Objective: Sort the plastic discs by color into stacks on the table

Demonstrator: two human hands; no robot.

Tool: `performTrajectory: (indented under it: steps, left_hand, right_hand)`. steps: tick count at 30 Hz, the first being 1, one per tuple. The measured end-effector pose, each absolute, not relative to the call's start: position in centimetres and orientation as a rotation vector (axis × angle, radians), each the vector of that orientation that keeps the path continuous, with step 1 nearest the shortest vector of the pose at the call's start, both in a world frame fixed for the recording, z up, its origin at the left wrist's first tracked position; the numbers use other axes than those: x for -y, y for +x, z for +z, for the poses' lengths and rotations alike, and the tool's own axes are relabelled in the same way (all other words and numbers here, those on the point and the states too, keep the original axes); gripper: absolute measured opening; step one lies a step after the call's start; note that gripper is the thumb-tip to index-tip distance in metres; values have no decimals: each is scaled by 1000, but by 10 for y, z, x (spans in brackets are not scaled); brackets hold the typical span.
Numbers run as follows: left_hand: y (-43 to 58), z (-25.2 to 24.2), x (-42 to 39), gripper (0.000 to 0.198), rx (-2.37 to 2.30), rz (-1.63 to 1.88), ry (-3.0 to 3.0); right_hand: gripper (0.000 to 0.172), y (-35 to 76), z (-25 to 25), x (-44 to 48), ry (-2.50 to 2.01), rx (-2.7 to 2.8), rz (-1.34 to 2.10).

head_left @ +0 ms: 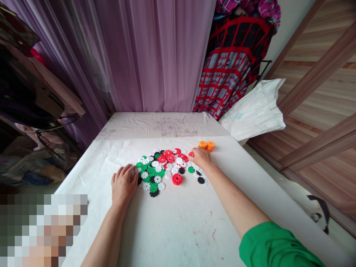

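A loose heap of notched plastic discs (152,171) in green, white, black and red lies on the white table. My left hand (124,182) rests at the heap's left edge, fingers stretched out and slightly bent, palm down. On the other side, my right hand (201,157) is closed at the fingertips on a red notched disc (191,154). Just beyond that hand stand two short stacks of orange discs (210,146). Nearer to me, a small stack of red discs (177,179) sits at the front of the heap. My right palm and thumb are partly hidden.
The white table (172,226) carries a patterned cloth (167,124) at its far end. A purple curtain (158,55) hangs behind it. To the right are a white bag (256,111) and a wooden wardrobe (319,92). Clothes on a rack (41,81) stand at left.
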State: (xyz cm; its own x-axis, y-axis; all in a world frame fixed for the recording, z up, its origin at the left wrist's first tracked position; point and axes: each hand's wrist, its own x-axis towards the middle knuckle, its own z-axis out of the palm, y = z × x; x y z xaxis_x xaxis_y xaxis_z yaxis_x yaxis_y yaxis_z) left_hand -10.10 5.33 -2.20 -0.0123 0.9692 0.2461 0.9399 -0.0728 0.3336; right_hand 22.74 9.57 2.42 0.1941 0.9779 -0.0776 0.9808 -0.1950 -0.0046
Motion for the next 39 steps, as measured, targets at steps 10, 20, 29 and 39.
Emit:
performTrajectory:
  steps: [10,20,29,39]
  left_hand:
    - [-99,-21,-52,38,-2090,670,2143]
    - [-100,-21,-52,39,-2076,663,2125]
    - [-99,-23,-52,39,-2084,675,2104]
    - [-99,-20,-51,41,-2090,642,2102]
  right_hand:
    - [29,201,30,-33,2383,-2510,-457]
    - [24,167,37,-8,2091,-2477,-362]
    - [31,166,35,-9,2063,-2516,-350]
    - [36,212,21,-36,2441,-2305,-253]
